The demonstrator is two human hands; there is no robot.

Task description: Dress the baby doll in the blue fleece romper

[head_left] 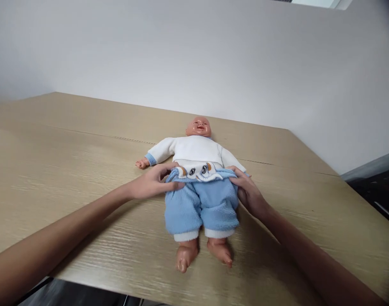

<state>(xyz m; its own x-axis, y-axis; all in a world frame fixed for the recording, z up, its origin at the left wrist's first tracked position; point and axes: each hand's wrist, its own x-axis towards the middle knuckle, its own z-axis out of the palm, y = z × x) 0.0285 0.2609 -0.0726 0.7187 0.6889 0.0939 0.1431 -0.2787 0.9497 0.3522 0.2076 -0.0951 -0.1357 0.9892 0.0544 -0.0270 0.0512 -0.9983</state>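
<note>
your left hand (156, 180) and right hand (248, 194) pinch blue pants (184, 208) at either side of the waist (197, 175) on a doll (197, 148) lying face-up on the table (69, 170), feet (187, 255) toward you.

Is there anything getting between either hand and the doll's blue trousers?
Nothing visible does. The left hand grips the blue trousers at one side of the waist, the right hand at the other. The white top lies just beyond the waist, not in between.
</note>
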